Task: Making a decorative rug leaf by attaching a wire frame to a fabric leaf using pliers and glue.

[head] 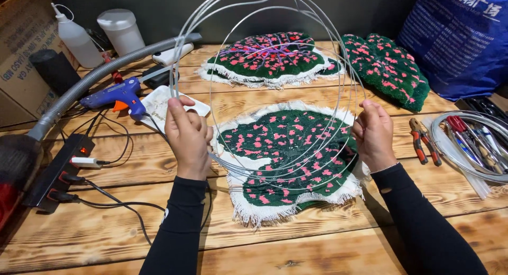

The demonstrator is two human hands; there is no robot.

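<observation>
Broadly, planked wooden surface [106, 222] underneath everything, scorched in dark streaks. Beyond the hands, blue woven bag [460, 37] far to the right, grey corrugated hose [90, 79] sweeping away past the left hand.

Directly below and between the hands, a green tufted leaf piece [288, 158] dotted with pink, white backing cloth fringed and untrimmed round its edge. Beyond the hands, a second leaf piece [270, 58] lying with purple veins up and the same raw white border; to its right, past the right hand, a third [389, 68] with no white showing, seemingly cut clean. Judged from that: tufting finished on all three, edges trimmed on one at most, wire not yet fitted to any piece.

Held up between both hands, a coil of white wire [275, 79], several loose loops standing nearly upright above the near leaf piece, not touching it as far as can be told.

Left hand [188, 137] clenched around the coil's left side, knuckles toward the camera, thumb raised against the strands. Right hand [374, 134] pinching the right side, fingers curled in, wrist bent slightly inward. Both forearms in black sleeves, angled up from the lower edge, elbows apart.

Left of the left hand, blue glue gun [114, 95] on a white tray, black power strip [58, 172] nearer. Right of the right hand, red-handled pliers [420, 140] beside another wire coil.
</observation>
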